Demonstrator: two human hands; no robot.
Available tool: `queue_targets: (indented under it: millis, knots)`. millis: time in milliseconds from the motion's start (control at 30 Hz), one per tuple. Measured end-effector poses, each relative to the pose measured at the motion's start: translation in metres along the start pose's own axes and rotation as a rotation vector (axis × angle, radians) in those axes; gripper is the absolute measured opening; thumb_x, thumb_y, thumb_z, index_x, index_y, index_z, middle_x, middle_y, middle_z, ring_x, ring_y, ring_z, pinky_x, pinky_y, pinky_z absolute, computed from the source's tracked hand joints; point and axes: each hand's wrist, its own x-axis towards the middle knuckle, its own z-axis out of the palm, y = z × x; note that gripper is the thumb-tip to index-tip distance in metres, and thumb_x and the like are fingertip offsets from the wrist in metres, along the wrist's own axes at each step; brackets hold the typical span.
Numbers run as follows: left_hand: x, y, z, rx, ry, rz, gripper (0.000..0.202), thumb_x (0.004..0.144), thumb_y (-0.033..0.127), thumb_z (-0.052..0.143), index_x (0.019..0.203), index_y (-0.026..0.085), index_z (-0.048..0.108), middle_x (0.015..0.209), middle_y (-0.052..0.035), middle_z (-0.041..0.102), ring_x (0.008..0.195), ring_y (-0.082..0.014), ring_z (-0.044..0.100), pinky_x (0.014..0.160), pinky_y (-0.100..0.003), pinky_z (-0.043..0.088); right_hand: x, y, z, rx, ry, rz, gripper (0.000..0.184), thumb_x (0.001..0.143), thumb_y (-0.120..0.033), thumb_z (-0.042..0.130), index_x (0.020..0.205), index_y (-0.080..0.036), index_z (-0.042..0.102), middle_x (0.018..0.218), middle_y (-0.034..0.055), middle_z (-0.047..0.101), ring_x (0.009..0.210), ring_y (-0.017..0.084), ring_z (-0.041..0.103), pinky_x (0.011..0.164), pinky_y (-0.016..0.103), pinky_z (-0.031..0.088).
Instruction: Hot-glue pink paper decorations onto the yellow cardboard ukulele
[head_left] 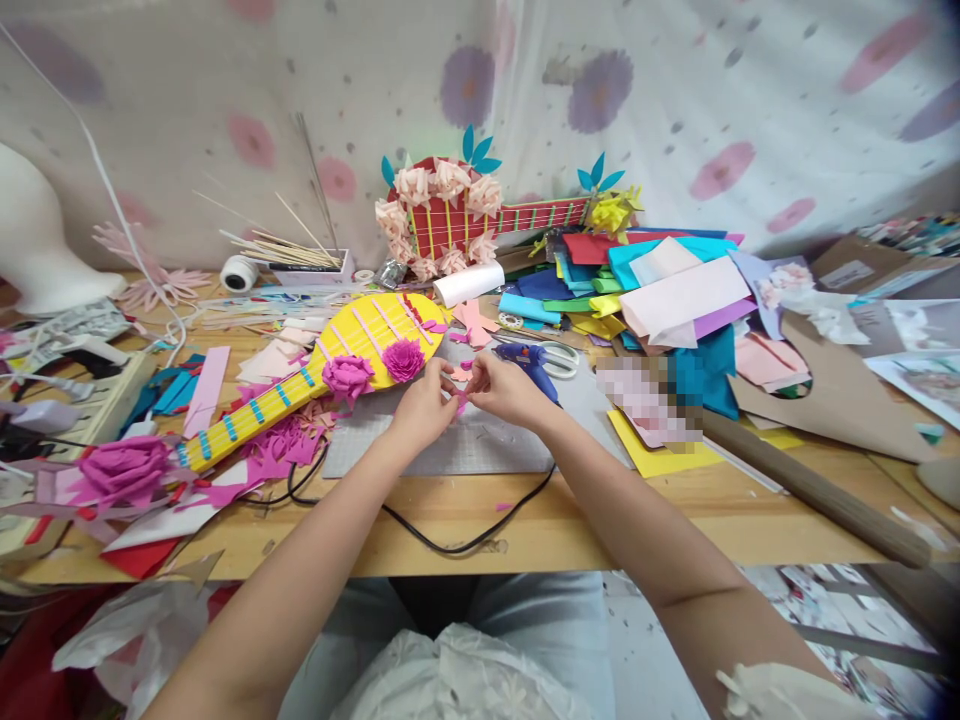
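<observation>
My left hand (426,402) and my right hand (501,388) meet over a grey cutting mat (390,452), fingertips pinched together. Between them shows a small magenta paper piece (461,404), partly covered by the fingers. Just left of my left hand lies a yellow paper instrument (358,338) shaped like a lute, with pink strips and blue bands on its neck. Magenta paper flowers (403,360) sit on its body. Beside my right hand is a blue glue gun (527,362), next to scissors (561,358) with pale handles.
A red paper guitar (446,225) with peach flowers stands at the back. Stacked coloured paper (675,290) fills the right side, near a wooden-handled tool (814,485). Magenta scraps (289,447) lie left. A black cable (450,548) loops along the front edge.
</observation>
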Motion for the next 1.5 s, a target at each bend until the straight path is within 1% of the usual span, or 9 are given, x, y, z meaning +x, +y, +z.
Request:
queue_targets:
  millis: [133,367,433,567,633,767,900,1100,1500]
  knots:
    - [0.001,0.003,-0.001,0.154,0.033,0.052,0.034,0.074,0.013,0.054,0.104,0.021,0.038,0.085,-0.0034,0.068,0.059,-0.0152,0.063,0.056,-0.026,0.043,0.001,-0.009,-0.001,-0.03,-0.057,-0.012,0.025,0.07,-0.017,0.06,0.089,-0.021,0.046,0.085,0.0008,0.067,0.079,0.015,0.063,0.065,0.024,0.041]
    - [0.0,0.006,-0.003,0.266,0.037,0.106,0.042,0.074,0.012,0.055,0.113,0.02,0.041,0.089,-0.0052,0.067,0.07,-0.0188,0.064,0.068,-0.031,0.046,0.008,-0.015,0.001,-0.12,-0.048,0.058,0.024,0.07,-0.012,0.058,0.09,-0.022,0.048,0.075,0.0003,0.069,0.074,0.017,0.065,0.062,0.026,0.039]
    - [-0.001,0.01,-0.011,0.275,0.159,0.172,0.039,0.074,0.012,0.053,0.11,0.021,0.044,0.097,-0.0064,0.064,0.076,-0.0183,0.063,0.074,-0.032,0.046,0.011,-0.01,0.0,-0.035,0.009,0.102,0.022,0.069,-0.013,0.059,0.085,-0.022,0.047,0.074,-0.0003,0.068,0.073,0.016,0.065,0.063,0.025,0.041]
    - [0.003,0.022,-0.035,0.377,0.603,0.29,0.028,0.07,0.008,0.051,0.095,0.02,0.05,0.104,-0.0095,0.054,0.109,-0.0244,0.051,0.096,-0.039,0.038,0.02,0.0,0.001,0.41,0.226,0.22,0.026,0.068,-0.02,0.062,0.084,-0.023,0.042,0.074,-0.0024,0.067,0.065,0.013,0.063,0.06,0.025,0.046]
    - [0.01,0.023,-0.044,0.399,0.683,0.265,0.031,0.068,0.01,0.053,0.097,0.02,0.049,0.109,-0.0104,0.05,0.116,-0.0263,0.045,0.101,-0.043,0.033,0.027,0.0,0.004,0.664,0.312,0.284,0.029,0.066,-0.021,0.064,0.083,-0.023,0.04,0.072,-0.0035,0.065,0.061,0.012,0.062,0.058,0.024,0.048]
    - [0.028,0.011,-0.044,0.482,0.548,0.204,0.051,0.063,0.024,0.065,0.109,0.018,0.046,0.122,-0.0139,0.043,0.124,-0.0323,0.036,0.106,-0.05,0.025,0.041,-0.006,0.016,0.99,0.381,0.4,0.03,0.064,-0.014,0.063,0.078,-0.022,0.038,0.064,-0.0059,0.059,0.059,0.009,0.06,0.058,0.023,0.05]
    - [0.042,-0.002,-0.037,0.545,0.478,0.159,0.061,0.061,0.025,0.067,0.116,0.015,0.044,0.128,-0.0168,0.042,0.126,-0.0352,0.034,0.107,-0.051,0.022,0.054,-0.011,0.028,1.049,0.456,0.453,0.03,0.063,-0.011,0.062,0.078,-0.022,0.038,0.063,-0.0071,0.056,0.059,0.008,0.058,0.054,0.02,0.049]
    - [0.048,-0.005,-0.05,0.527,0.473,0.032,0.052,0.068,0.019,0.057,0.118,0.014,0.044,0.121,-0.0155,0.05,0.119,-0.0312,0.044,0.103,-0.047,0.033,0.069,-0.014,0.044,0.843,0.493,0.501,0.033,0.061,-0.022,0.065,0.08,-0.022,0.038,0.069,-0.0069,0.057,0.057,0.009,0.056,0.049,0.021,0.045]
    - [0.044,-0.02,-0.061,0.413,0.417,0.066,0.048,0.071,0.02,0.055,0.118,0.017,0.044,0.12,-0.0136,0.054,0.117,-0.0268,0.049,0.102,-0.044,0.036,0.067,-0.035,0.056,0.536,0.42,0.487,0.03,0.064,-0.026,0.064,0.084,-0.024,0.042,0.077,-0.0053,0.064,0.082,0.017,0.063,0.077,0.033,0.045]
